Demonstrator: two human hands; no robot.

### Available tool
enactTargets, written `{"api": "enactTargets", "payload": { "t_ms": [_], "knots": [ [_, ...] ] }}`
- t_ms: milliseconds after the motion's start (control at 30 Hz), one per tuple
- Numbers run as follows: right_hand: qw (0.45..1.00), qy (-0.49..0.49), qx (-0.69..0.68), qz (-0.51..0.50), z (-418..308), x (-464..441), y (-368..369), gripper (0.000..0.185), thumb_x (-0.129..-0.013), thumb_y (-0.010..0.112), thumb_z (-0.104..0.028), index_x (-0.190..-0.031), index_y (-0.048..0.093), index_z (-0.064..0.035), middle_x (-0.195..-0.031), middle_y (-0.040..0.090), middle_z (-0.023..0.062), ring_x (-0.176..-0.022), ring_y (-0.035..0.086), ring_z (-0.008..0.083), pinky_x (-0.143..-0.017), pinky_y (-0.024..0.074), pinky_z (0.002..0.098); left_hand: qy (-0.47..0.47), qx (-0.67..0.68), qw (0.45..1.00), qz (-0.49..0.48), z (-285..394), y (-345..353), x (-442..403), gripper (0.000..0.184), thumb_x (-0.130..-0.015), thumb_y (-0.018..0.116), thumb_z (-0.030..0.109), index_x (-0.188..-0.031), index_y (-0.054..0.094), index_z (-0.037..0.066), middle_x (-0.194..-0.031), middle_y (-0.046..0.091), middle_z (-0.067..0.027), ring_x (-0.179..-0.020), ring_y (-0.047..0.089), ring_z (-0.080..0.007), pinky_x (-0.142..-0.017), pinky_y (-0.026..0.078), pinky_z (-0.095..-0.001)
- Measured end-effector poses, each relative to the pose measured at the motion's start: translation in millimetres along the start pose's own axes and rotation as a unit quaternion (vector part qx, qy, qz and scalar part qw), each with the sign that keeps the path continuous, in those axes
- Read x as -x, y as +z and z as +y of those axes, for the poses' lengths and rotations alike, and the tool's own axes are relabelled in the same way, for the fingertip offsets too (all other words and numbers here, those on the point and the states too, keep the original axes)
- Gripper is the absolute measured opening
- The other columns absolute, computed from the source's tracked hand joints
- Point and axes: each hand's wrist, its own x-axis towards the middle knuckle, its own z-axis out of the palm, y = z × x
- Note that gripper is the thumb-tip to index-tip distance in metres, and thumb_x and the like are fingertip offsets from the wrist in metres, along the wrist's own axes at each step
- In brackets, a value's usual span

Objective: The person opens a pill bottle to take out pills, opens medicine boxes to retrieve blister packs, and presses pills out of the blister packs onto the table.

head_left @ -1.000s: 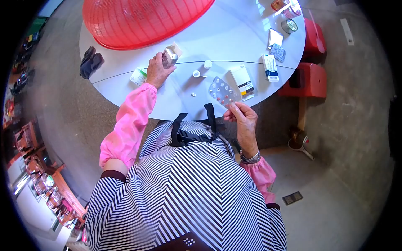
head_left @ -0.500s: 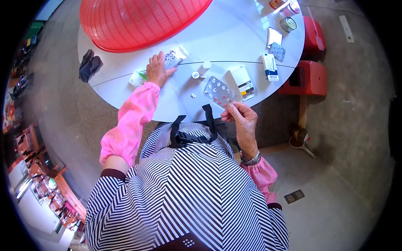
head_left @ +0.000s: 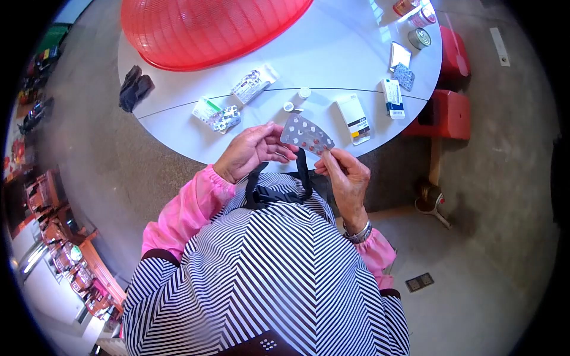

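Between my hands, just above the table's near edge, is a blister pack (head_left: 304, 132) with several reddish tablets left at its right end and burst pockets elsewhere. My right hand (head_left: 346, 178) pinches its right corner between thumb and fingers. At the pack's left edge, my left hand (head_left: 252, 149) grips with its fingertips, the other fingers loosely curled below. Beyond the pack stand a small white bottle (head_left: 303, 94) and a white cap (head_left: 288, 107). A white medicine box (head_left: 353, 118) lies to the right. On the left, a silver blister pack (head_left: 225, 119) rests against a green-and-white box (head_left: 206, 109).
Farther back are another medicine box (head_left: 252, 86) and a large red mesh cover (head_left: 214, 32). On the right side sit a blue-and-white box (head_left: 393, 98), a patterned packet (head_left: 404, 77) and a tin can (head_left: 419, 38). Red stools (head_left: 452, 113) adjoin the table; a dark cloth (head_left: 135, 89) lies left.
My left hand has left the boxes and come back to the blister pack's left edge. A silver blister pack now shows by the green-and-white box. The pack in my right hand is raised slightly.
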Motion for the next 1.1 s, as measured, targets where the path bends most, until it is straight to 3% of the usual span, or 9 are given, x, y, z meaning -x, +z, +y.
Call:
{"api": "enactTargets", "payload": {
  "t_ms": [100, 233, 333, 533, 633, 733, 800, 867, 1100],
  "knots": [
    [0.993, -0.082, 0.082, 0.007, 0, 1, 2, 0.011, -0.086, 0.065, -0.004, -0.095, 0.066, 0.0030, -0.077, 0.068, 0.0107, -0.066, 0.066, 0.0136, -0.060, 0.0521, 0.0238, -0.059, 0.066, 0.996, -0.015, 0, 5, 1, 0.047, -0.102, 0.030, 0.041, -0.119, 0.050, 0.002, -0.098, 0.064, -0.0217, -0.086, 0.067, -0.0288, -0.078, 0.054, -0.0360],
    [0.928, -0.260, 0.266, -0.007, -17, -4, -1, 0.015, -0.080, 0.069, 0.001, -0.095, 0.066, 0.0024, -0.078, 0.068, 0.0136, -0.068, 0.068, 0.0197, -0.059, 0.0518, 0.0262, -0.066, 0.093, 0.983, -0.145, 4, -5, 0, 0.053, -0.102, 0.026, 0.046, -0.120, 0.049, 0.002, -0.097, 0.065, -0.0210, -0.085, 0.067, -0.0259, -0.078, 0.054, -0.0360],
    [0.881, -0.341, 0.327, -0.019, -24, -5, -3, 0.019, -0.078, 0.069, 0.003, -0.096, 0.066, 0.0024, -0.080, 0.067, 0.0146, -0.071, 0.068, 0.0236, -0.060, 0.0529, 0.0289, -0.043, 0.077, 0.983, -0.162, 14, 4, 4, 0.050, -0.102, 0.031, 0.042, -0.121, 0.050, 0.000, -0.096, 0.065, -0.0199, -0.085, 0.067, -0.0234, -0.075, 0.055, -0.0335],
    [0.858, -0.403, 0.318, -0.012, -28, -7, -5, 0.027, -0.078, 0.068, 0.006, -0.104, 0.066, 0.0034, -0.086, 0.068, 0.0169, -0.078, 0.069, 0.0270, -0.066, 0.0551, 0.0310, -0.006, 0.077, 0.993, -0.091, 25, 18, 14, 0.029, -0.093, 0.052, 0.014, -0.115, 0.057, -0.005, -0.107, 0.064, -0.0148, -0.091, 0.067, -0.0215, -0.084, 0.054, -0.0337],
    [0.880, -0.362, 0.307, 0.012, -28, -8, -6, 0.027, -0.082, 0.065, 0.005, -0.109, 0.064, 0.0047, -0.088, 0.069, 0.0171, -0.081, 0.070, 0.0248, -0.066, 0.0556, 0.0297, 0.043, 0.053, 0.993, -0.098, 28, 21, 18, 0.029, -0.088, 0.057, 0.006, -0.114, 0.059, -0.005, -0.111, 0.063, -0.0119, -0.099, 0.063, -0.0191, -0.093, 0.049, -0.0325],
    [0.967, -0.174, 0.184, 0.026, -32, 0, -4, 0.027, -0.090, 0.059, -0.003, -0.116, 0.061, 0.0051, -0.091, 0.069, 0.0148, -0.082, 0.069, 0.0195, -0.067, 0.0555, 0.0270, 0.064, -0.003, 0.993, -0.101, 33, 23, 23, 0.029, -0.087, 0.058, 0.006, -0.115, 0.058, -0.004, -0.111, 0.063, -0.0104, -0.104, 0.061, -0.0174, -0.097, 0.046, -0.0309],
    [1.000, -0.027, 0.003, 0.013, -35, 0, -4, 0.029, -0.095, 0.055, -0.009, -0.120, 0.058, 0.0046, -0.092, 0.069, 0.0128, -0.081, 0.067, 0.0163, -0.068, 0.0551, 0.0249, 0.096, -0.055, 0.988, -0.103, 33, 25, 24, 0.029, -0.087, 0.058, 0.007, -0.115, 0.059, -0.003, -0.110, 0.063, -0.0096, -0.104, 0.060, -0.0165, -0.097, 0.046, -0.0301],
    [0.990, 0.087, -0.112, -0.021, -31, -1, -10, 0.035, -0.098, 0.052, -0.018, -0.125, 0.055, 0.0032, -0.093, 0.068, 0.0110, -0.079, 0.066, 0.0144, -0.069, 0.0545, 0.0225, 0.120, -0.101, 0.982, -0.106, 32, 26, 24, 0.029, -0.088, 0.058, 0.007, -0.115, 0.060, -0.002, -0.109, 0.064, -0.0088, -0.104, 0.060, -0.0157, -0.096, 0.045, -0.0295],
    [0.963, 0.165, -0.170, -0.132, -29, -3, -8, 0.029, -0.094, 0.059, -0.016, -0.114, 0.063, 0.0041, -0.088, 0.069, 0.0085, -0.074, 0.065, 0.0125, -0.065, 0.0524, 0.0213, 0.138, -0.194, 0.966, -0.103, 32, 35, 24, 0.032, -0.088, 0.059, 0.007, -0.119, 0.058, -0.001, -0.106, 0.064, -0.0077, -0.103, 0.059, -0.0132, -0.094, 0.046, -0.0274]
  ]
}}
